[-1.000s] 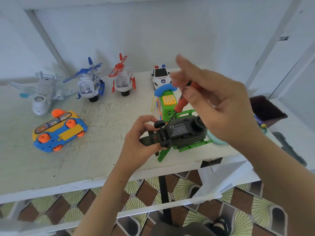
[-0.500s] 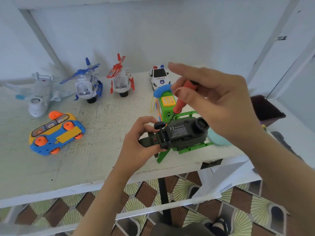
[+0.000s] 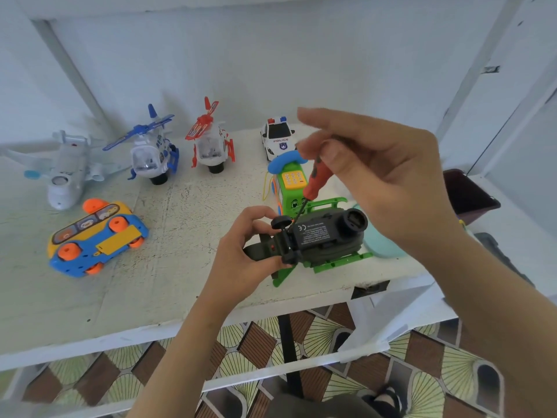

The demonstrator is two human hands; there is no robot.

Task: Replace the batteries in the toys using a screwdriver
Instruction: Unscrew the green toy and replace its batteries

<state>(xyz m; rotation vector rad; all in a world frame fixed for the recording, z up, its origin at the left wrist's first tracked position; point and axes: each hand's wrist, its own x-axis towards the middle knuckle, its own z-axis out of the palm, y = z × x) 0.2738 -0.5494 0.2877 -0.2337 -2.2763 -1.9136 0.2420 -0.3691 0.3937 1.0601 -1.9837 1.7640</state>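
Observation:
My left hand (image 3: 241,254) grips the tail end of a dark green toy helicopter (image 3: 319,236) turned belly-up just above the white table (image 3: 187,251), its labelled underside facing me and its green skids (image 3: 340,260) below. My right hand (image 3: 379,173) pinches a red-handled screwdriver (image 3: 316,182). The thin shaft slants down-left and its tip meets the toy's underside near the small black wheel (image 3: 281,221).
At the back stand a white airplane (image 3: 64,173), a blue helicopter (image 3: 150,155), a red helicopter (image 3: 211,146) and a police car (image 3: 278,140). A blue-yellow bus (image 3: 96,236) lies upside down on the left. A green toy phone (image 3: 291,185) is behind the held toy. A dark bin (image 3: 467,194) sits right.
My right hand has turned the screwdriver handle between its fingers, with the tip staying on the toy's underside. The left hand keeps its hold; the camera has shifted slightly.

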